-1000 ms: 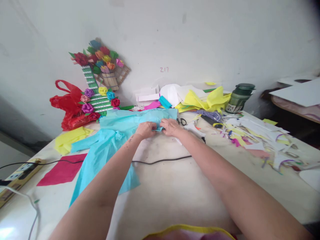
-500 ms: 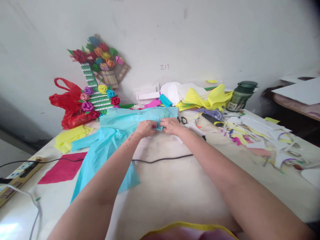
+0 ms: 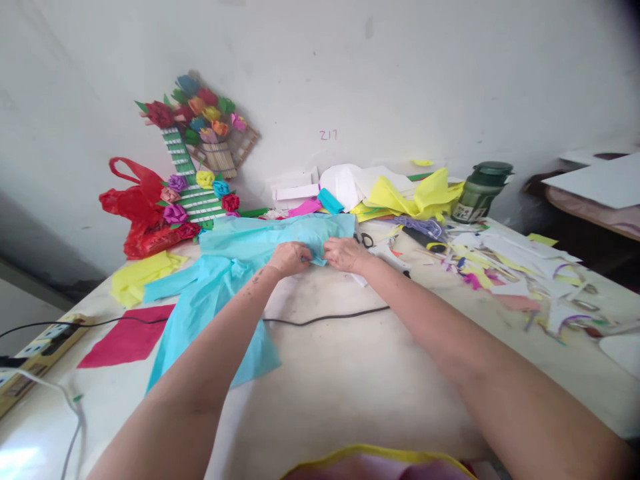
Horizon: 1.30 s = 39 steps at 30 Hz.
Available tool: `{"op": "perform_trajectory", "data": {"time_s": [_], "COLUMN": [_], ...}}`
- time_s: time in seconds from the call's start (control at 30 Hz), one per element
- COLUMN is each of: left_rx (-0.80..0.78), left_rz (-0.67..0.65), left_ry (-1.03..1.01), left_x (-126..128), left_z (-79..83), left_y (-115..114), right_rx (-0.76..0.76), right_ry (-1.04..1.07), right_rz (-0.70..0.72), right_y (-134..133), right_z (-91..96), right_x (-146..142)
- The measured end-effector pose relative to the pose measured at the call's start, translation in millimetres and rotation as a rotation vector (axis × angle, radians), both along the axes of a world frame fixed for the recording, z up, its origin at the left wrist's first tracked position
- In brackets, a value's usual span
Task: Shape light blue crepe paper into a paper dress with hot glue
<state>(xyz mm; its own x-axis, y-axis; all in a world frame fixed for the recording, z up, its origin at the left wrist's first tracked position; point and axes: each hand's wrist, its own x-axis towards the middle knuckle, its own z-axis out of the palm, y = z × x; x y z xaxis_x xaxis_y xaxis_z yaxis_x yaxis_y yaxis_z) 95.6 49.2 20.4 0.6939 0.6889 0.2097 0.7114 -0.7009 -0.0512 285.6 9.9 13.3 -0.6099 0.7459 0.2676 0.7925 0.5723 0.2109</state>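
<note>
A wide sheet of light-blue tissue paper [image 3: 250, 233] lies crumpled across the back of the table. My left hand [image 3: 291, 258] pinches its front edge, fingers closed. Just to the right, my right hand [image 3: 344, 254] grips the same edge, with a small gap of paper between the two hands. Its fingertips are partly hidden in the folds. More blue paper [image 3: 200, 300] spreads toward the front left, partly under my left forearm. Black-handled scissors [image 3: 367, 240] lie right behind my right hand, their blades out of sight.
Paper flowers on a green-and-white stand [image 3: 200, 200] lean at the wall beside a red plastic bag [image 3: 135, 207]. A black cable [image 3: 320, 320] crosses the table from a power strip [image 3: 45, 353]. Paper scraps [image 3: 520, 273] and a green bottle [image 3: 483, 193] occupy the right.
My hands have moved slightly apart along the paper's front edge, and a little more blue paper shows between them. The rest of the table looks the same.
</note>
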Motion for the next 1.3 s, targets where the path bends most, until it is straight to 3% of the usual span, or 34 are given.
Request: {"op": "perform_trajectory", "data": {"time_s": [0.2, 0.47, 0.6, 0.73, 0.8, 1.07, 1.3], "left_rx": [0.060, 0.238, 0.294, 0.376, 0.394, 0.243, 0.143], "left_rz": [-0.018, -0.036, -0.049, 0.178, 0.191, 0.202, 0.271], "left_ry": [0.070, 0.166, 0.008, -0.279, -0.326, -0.102, -0.083], "left_x": [1.7, 9.7, -1.2, -14.4, -16.6, -8.5, -11.8], "left_z": [-1.1, -12.0, -21.3, -24.2, -24.7, -38.3, -36.9], "left_y": [-4.9, -32.0, -32.9, -15.9, -7.1, 6.7, 13.0], "right_rx": [0.047, 0.038, 0.006, 0.005, 0.014, 0.014, -0.005], "right_ry": [-0.038, -0.073, -0.075, -0.077, -0.080, -0.113, -0.155], "right_rz": [0.043, 0.097, 0.087, 0.088, 0.100, 0.114, 0.106], "right_y": [2.3, 2.7, 0.4, -1.0, -0.6, -2.6, -6.9], "right_z": [-7.2, -5.7, -2.7, -2.7, -3.6, -2.5, 2.4], "right_x": [-1.1, -0.7, 1.4, 2.4, 2.6, 1.9, 2.1]}}
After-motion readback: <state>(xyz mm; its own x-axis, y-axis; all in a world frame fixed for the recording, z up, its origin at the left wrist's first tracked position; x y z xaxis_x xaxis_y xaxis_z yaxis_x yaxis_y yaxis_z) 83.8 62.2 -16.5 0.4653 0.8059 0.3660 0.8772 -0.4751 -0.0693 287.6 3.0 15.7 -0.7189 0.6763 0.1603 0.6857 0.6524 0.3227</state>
